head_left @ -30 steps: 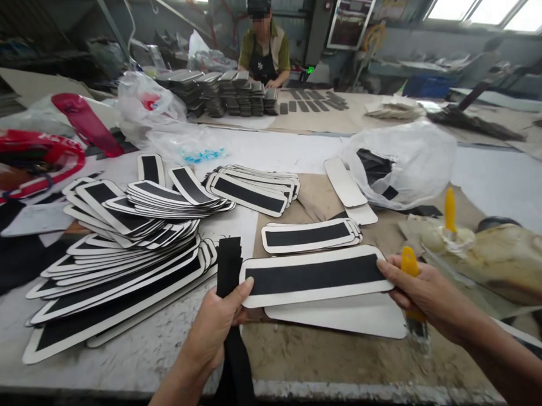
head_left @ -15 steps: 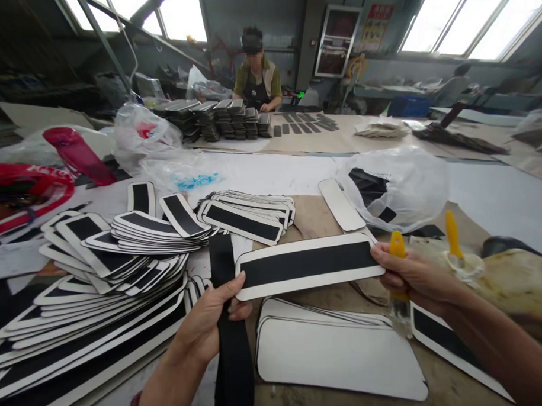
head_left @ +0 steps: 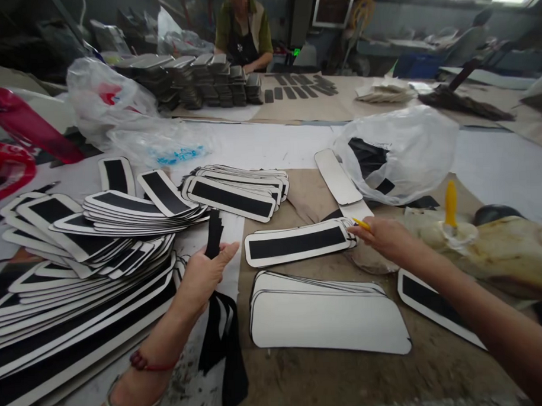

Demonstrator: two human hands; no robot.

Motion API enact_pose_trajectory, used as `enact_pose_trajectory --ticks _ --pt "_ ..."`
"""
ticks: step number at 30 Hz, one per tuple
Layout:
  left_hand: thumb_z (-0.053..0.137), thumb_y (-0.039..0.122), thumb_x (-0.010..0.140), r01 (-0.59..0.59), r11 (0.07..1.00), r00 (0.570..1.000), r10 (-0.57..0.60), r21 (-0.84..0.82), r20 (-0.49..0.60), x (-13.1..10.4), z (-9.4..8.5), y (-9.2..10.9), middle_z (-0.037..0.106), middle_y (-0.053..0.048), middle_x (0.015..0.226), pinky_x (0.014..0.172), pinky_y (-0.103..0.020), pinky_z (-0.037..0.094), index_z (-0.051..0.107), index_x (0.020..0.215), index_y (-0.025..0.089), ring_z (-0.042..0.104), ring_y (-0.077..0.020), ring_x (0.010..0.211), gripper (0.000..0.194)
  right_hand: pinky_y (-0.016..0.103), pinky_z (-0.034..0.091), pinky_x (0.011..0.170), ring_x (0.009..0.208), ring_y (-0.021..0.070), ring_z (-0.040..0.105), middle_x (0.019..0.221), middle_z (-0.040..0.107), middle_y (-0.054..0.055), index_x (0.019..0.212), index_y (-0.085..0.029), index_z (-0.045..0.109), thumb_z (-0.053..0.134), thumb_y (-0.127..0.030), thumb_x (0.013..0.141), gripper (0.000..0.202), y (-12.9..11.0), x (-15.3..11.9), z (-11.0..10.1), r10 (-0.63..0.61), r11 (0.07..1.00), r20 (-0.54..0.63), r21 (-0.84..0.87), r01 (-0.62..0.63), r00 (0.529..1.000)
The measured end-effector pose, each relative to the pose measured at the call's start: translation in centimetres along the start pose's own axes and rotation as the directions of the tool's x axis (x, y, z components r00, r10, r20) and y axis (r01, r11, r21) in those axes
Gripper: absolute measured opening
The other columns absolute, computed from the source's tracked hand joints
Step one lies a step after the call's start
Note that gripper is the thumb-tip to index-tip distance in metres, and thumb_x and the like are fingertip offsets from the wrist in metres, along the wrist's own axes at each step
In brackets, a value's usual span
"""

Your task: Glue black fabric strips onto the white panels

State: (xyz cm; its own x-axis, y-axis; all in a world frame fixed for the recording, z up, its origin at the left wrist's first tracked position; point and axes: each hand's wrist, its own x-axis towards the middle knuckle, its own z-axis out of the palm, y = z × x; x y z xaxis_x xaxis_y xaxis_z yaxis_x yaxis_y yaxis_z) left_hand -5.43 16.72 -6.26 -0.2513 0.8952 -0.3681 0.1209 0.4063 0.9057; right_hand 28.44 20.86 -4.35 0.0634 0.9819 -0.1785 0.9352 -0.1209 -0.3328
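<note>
My left hand (head_left: pixel 202 275) grips a bunch of black fabric strips (head_left: pixel 222 323) that hang down over the table edge. My right hand (head_left: pixel 383 237) holds a yellow-handled brush (head_left: pixel 361 224) and rests at the right end of a white panel with a black strip (head_left: pixel 297 243), which lies on a small stack of like panels. Just in front of it lies a stack of plain white panels (head_left: pixel 328 319). To the left spreads a big pile of finished black-and-white panels (head_left: pixel 90 251).
A clear plastic bag with black pieces (head_left: pixel 398 157) sits at the right, and a glue pot with a yellow brush handle (head_left: pixel 450 220) beside it. Another person (head_left: pixel 242 32) works at the far end behind dark stacks (head_left: pixel 204 84). Plastic bags (head_left: pixel 112 114) lie at the back left.
The panel that both hands held up now lies on the small stack. My left hand let go of it and keeps the black strips; my right hand went down with it.
</note>
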Motion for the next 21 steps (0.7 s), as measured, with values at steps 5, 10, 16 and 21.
enact_pose_trajectory --ticks 5,10,16,21 --pt "0.067 0.052 0.065 -0.065 0.957 0.982 0.011 0.283 0.188 -4.4 -1.1 -2.0 0.050 0.004 0.056 0.048 -0.021 0.032 0.062 0.075 0.017 0.042 -0.0109 0.053 0.036 0.030 0.029 0.056 0.056 0.0186 0.048 0.061 0.053 0.004 0.077 -0.020 0.053 0.031 -0.053 0.089 0.042 -1.0 -5.6 -3.0 -0.124 0.985 -0.218 -0.149 0.093 0.968" --pt "0.060 0.046 0.072 -0.061 0.957 0.957 -0.025 0.283 0.290 -7.9 -0.5 -4.5 0.050 0.003 0.054 0.049 -0.023 0.034 0.057 0.068 0.017 0.044 -0.0123 0.052 0.030 0.030 0.037 0.060 0.067 0.0184 0.053 0.072 0.058 0.005 0.082 -0.022 0.059 0.027 -0.056 0.090 0.048 -4.0 -12.7 -3.6 -0.161 0.952 -0.412 0.174 0.251 0.897" --pt "0.058 0.046 0.073 0.071 0.995 0.953 -0.089 0.071 0.291 -9.9 0.6 -6.9 0.043 0.005 0.044 0.039 -0.021 0.024 0.051 0.058 0.017 0.034 -0.0082 0.039 0.034 0.025 0.043 0.050 0.054 0.0115 0.052 0.077 0.060 0.002 0.088 -0.020 0.058 0.037 -0.052 0.089 0.038 -7.0 -17.0 2.8 -0.012 0.579 -0.289 0.778 0.242 0.957" --pt "0.057 0.044 0.073 0.067 0.998 0.948 -0.059 -0.016 0.314 -10.8 1.0 -7.3 0.042 0.006 0.045 0.040 -0.020 0.025 0.051 0.060 0.016 0.033 -0.0071 0.039 0.031 0.024 0.046 0.057 0.057 0.0104 0.057 0.078 0.059 -0.001 0.087 -0.019 0.056 0.060 -0.043 0.080 0.025 -9.2 -17.8 6.7 0.024 0.428 -0.092 0.901 0.073 0.996"
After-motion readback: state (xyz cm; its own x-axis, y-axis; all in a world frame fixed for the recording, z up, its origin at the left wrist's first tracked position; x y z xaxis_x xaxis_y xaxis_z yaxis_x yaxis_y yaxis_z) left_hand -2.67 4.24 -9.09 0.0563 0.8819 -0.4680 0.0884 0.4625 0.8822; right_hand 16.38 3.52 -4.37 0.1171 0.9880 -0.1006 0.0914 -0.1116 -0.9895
